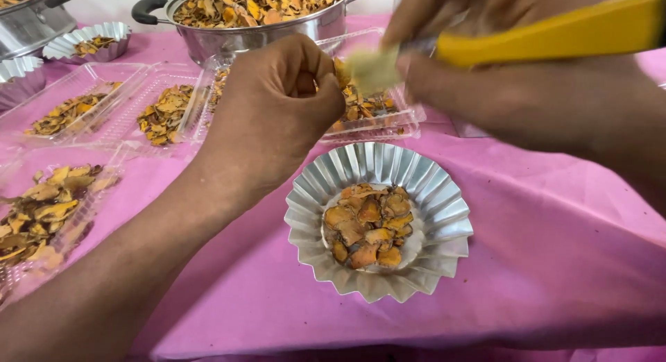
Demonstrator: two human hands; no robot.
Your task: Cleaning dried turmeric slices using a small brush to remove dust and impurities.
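Above the fluted foil dish (444,216) of dried orange slices (368,226), my left hand (274,112) pinches a pale, blurred scrap (373,70), probably light and brittle, best held by its edge; my right hand (527,91) grips a yellow-handled tool (555,32) touching it.

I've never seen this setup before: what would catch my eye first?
A fluted silver dish of orange dried slices sits centre on the pink tablecloth. Above it, the right hand holds a yellow-handled tool beside the curled left hand.
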